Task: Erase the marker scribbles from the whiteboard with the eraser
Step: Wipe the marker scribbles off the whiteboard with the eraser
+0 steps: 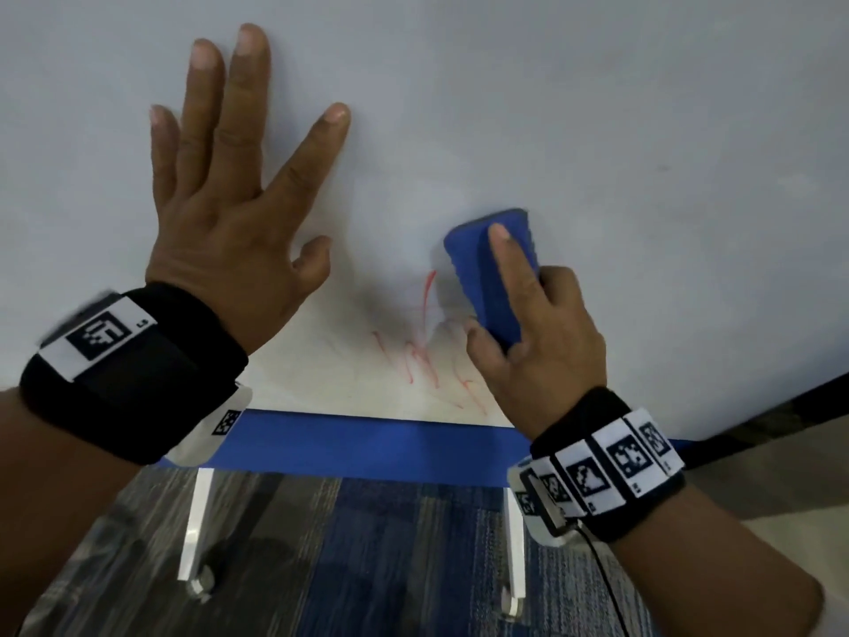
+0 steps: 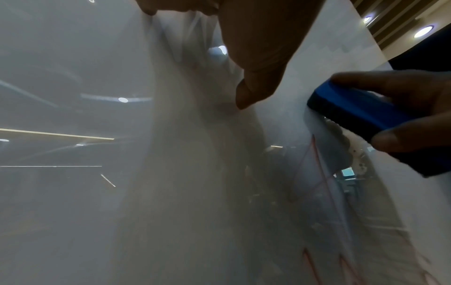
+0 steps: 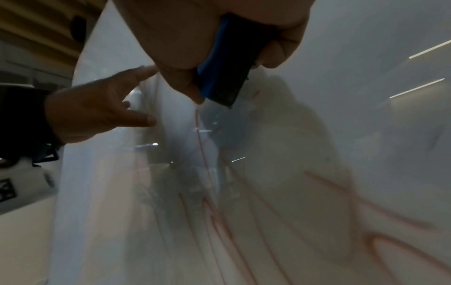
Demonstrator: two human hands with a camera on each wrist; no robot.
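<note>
Red scribbles lie low on the whiteboard, near its blue edge. Just above them the right hand grips the eraser — pressed to the board. Farther left, the left hand lies flat — fingers spread.

Glossy, smooth whiteboard, mirror-like enough to throw back ceiling lights and the hands, with thin red marker scribbles partly smeared to a pale pink haze. Matt blue eraser, foam-like body with a ribbed side and a dark, worn felt-looking pad. Soft black cloth wristbands with matt printed tags; woven, rough-looking carpet below.
</note>
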